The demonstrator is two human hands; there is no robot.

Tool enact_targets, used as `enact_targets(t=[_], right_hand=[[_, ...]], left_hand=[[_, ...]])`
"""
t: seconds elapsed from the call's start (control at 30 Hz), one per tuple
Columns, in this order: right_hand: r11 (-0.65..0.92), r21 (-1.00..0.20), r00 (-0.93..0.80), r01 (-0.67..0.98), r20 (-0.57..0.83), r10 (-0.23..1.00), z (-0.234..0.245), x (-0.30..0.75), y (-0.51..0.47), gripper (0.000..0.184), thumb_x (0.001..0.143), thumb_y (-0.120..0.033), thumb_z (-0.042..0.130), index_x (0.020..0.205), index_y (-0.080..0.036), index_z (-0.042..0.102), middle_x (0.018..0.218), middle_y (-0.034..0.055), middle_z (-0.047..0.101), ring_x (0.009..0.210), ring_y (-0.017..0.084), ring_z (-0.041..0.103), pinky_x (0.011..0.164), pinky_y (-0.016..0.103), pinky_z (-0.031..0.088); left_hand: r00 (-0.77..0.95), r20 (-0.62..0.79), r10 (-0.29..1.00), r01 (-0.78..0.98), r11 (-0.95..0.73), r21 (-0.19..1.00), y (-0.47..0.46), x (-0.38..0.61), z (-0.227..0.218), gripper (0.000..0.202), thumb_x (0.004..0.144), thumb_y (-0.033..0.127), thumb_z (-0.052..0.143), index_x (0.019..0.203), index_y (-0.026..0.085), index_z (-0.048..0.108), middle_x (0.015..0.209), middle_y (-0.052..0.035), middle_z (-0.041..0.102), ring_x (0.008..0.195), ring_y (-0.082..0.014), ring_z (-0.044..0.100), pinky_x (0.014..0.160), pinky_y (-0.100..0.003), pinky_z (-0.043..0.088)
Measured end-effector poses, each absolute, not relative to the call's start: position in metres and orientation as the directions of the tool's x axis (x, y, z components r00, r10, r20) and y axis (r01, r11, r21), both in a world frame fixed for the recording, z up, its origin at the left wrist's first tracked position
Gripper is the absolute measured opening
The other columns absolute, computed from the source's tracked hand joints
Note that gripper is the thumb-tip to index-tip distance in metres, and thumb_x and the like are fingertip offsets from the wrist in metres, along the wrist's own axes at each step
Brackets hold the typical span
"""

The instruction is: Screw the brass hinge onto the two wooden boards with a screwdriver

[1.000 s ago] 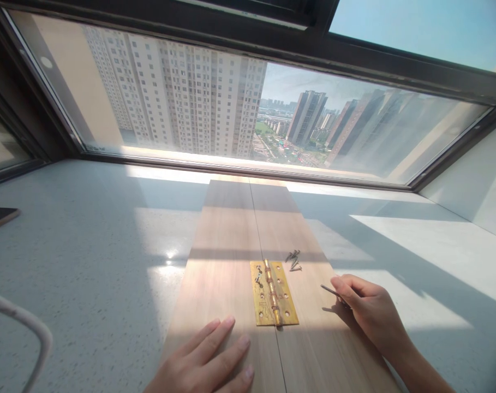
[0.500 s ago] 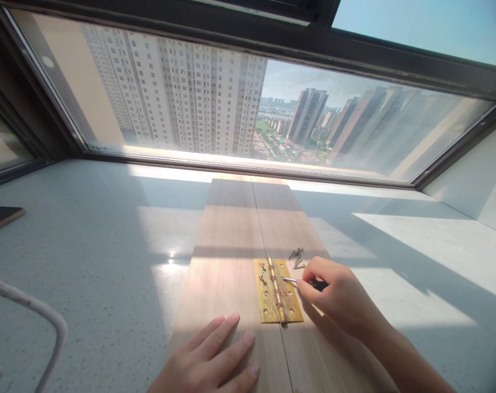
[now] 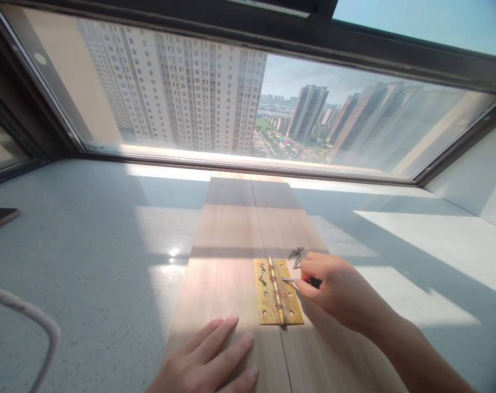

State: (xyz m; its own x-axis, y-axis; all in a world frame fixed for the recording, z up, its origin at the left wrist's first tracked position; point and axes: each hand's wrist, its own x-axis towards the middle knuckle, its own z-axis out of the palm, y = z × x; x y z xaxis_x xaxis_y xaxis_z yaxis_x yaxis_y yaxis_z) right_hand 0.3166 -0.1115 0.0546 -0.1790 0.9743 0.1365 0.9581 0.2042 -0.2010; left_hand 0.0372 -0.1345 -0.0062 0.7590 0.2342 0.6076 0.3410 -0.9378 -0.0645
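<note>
A brass hinge (image 3: pixel 278 295) lies unfolded across the seam between two light wooden boards (image 3: pixel 227 229). My right hand (image 3: pixel 333 289) is closed round a small screwdriver (image 3: pixel 289 280) with a dark handle and metal shaft. The shaft points left, its tip at the hinge's right leaf near the barrel. On the left leaf, small silvery screws (image 3: pixel 262 277) show around the upper holes; how deep they sit I cannot tell. Several loose screws (image 3: pixel 297 254) lie just beyond my right fingers, partly covered by them. My left hand (image 3: pixel 210 357) rests on the left board, fingers spread, apart from the hinge.
The boards lie on a pale speckled sill (image 3: pixel 108 245) striped with sunlight and shadow. A dark-framed window (image 3: pixel 231 165) stands at its far side. At left are a dark flat object (image 3: pixel 2 218) and a curved white cable or tube (image 3: pixel 47 322).
My right hand has turned slightly and covers more of the loose screws; the screwdriver tip stays at about the same spot. My left hand and the hinge look the same. The view has shifted slightly.
</note>
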Motion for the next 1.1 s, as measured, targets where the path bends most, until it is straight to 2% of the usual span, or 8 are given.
enact_targets(t=[0.23, 0.4, 0.63, 0.7, 0.77, 0.8, 0.97, 1.1], right_hand=[[0.157, -0.227, -0.129, 0.961, 0.132, 0.983, 0.055, 0.327, -0.112, 0.026, 0.075, -0.022, 0.052, 0.054, -0.020, 0.037, 0.058, -0.0031, 0.049, 0.053, 0.011, 0.042, 0.051, 0.025, 0.030], [0.085, -0.200, -0.069, 0.976, 0.086, 0.994, 0.054, 0.344, -0.110, 0.024, 0.072, -0.023, 0.056, 0.054, -0.021, 0.040, 0.056, -0.0032, 0.050, 0.055, 0.012, 0.042, 0.052, 0.026, 0.031], [0.118, -0.206, -0.117, 0.971, 0.018, 0.993, 0.058, 0.334, -0.109, 0.024, 0.076, -0.019, 0.048, 0.057, -0.020, 0.034, 0.060, -0.0027, 0.049, 0.057, 0.012, 0.041, 0.054, 0.027, 0.030], [0.114, -0.201, -0.116, 0.973, 0.003, 0.993, 0.060, 0.333, -0.109, 0.024, 0.076, -0.020, 0.048, 0.057, -0.020, 0.033, 0.060, -0.0027, 0.048, 0.058, 0.012, 0.041, 0.055, 0.027, 0.030], [0.108, -0.199, -0.114, 0.974, -0.018, 0.993, 0.061, 0.334, -0.108, 0.025, 0.076, -0.021, 0.049, 0.056, -0.020, 0.034, 0.060, -0.0026, 0.048, 0.058, 0.013, 0.041, 0.055, 0.028, 0.030], [0.100, -0.205, -0.107, 0.974, -0.023, 0.994, 0.061, 0.335, -0.108, 0.025, 0.076, -0.022, 0.050, 0.056, -0.021, 0.035, 0.060, -0.0025, 0.049, 0.059, 0.013, 0.042, 0.056, 0.028, 0.031], [0.041, -0.309, -0.019, 0.950, 0.073, 0.997, 0.057, 0.336, -0.099, 0.025, 0.080, -0.030, 0.055, 0.059, -0.021, 0.045, 0.061, -0.0017, 0.052, 0.060, 0.014, 0.046, 0.057, 0.029, 0.034], [0.100, -0.387, -0.058, 0.917, 0.119, 0.991, 0.048, 0.332, -0.091, 0.028, 0.087, -0.038, 0.051, 0.065, -0.021, 0.056, 0.070, 0.0004, 0.057, 0.065, 0.015, 0.051, 0.062, 0.030, 0.037]], left_hand=[[0.770, 0.594, 0.234, 0.344, -0.936, -0.078, -0.135, 0.036, -0.007, 0.021, 0.095, 0.029, 0.049, 0.103, 0.027, 0.068, 0.115, 0.0028, 0.068, 0.111, -0.0198, 0.063, 0.091, -0.032, 0.055], [0.757, 0.606, 0.243, 0.342, -0.938, -0.051, -0.135, 0.037, -0.009, 0.019, 0.095, 0.029, 0.050, 0.102, 0.026, 0.068, 0.114, 0.0027, 0.068, 0.116, -0.0189, 0.059, 0.097, -0.032, 0.051], [0.763, 0.599, 0.244, 0.337, -0.940, -0.046, -0.134, 0.037, -0.009, 0.019, 0.094, 0.028, 0.052, 0.104, 0.026, 0.067, 0.114, 0.0022, 0.068, 0.117, -0.0197, 0.059, 0.096, -0.033, 0.051], [0.729, 0.637, 0.248, 0.346, -0.938, -0.031, -0.136, 0.040, -0.018, 0.017, 0.094, 0.027, 0.052, 0.103, 0.026, 0.067, 0.114, 0.0019, 0.068, 0.122, -0.0194, 0.055, 0.099, -0.034, 0.049], [0.604, 0.756, 0.252, 0.383, -0.924, 0.002, -0.138, 0.044, -0.031, 0.016, 0.094, 0.025, 0.051, 0.096, 0.024, 0.067, 0.111, 0.0018, 0.069, 0.126, -0.0196, 0.050, 0.104, -0.037, 0.044], [0.593, 0.762, 0.260, 0.391, -0.920, 0.009, -0.140, 0.047, -0.038, 0.015, 0.094, 0.025, 0.052, 0.097, 0.025, 0.067, 0.114, 0.0017, 0.067, 0.128, -0.0203, 0.048, 0.105, -0.039, 0.042], [0.548, 0.790, 0.275, 0.414, -0.910, 0.029, -0.142, 0.052, -0.053, 0.013, 0.092, 0.024, 0.055, 0.098, 0.025, 0.066, 0.115, 0.0024, 0.067, 0.128, -0.0210, 0.049, 0.106, -0.041, 0.041], [0.595, 0.763, 0.254, 0.412, -0.911, -0.018, -0.140, 0.050, -0.049, 0.016, 0.094, 0.023, 0.051, 0.100, 0.025, 0.066, 0.118, 0.0024, 0.065, 0.126, -0.0200, 0.050, 0.105, -0.041, 0.041]])
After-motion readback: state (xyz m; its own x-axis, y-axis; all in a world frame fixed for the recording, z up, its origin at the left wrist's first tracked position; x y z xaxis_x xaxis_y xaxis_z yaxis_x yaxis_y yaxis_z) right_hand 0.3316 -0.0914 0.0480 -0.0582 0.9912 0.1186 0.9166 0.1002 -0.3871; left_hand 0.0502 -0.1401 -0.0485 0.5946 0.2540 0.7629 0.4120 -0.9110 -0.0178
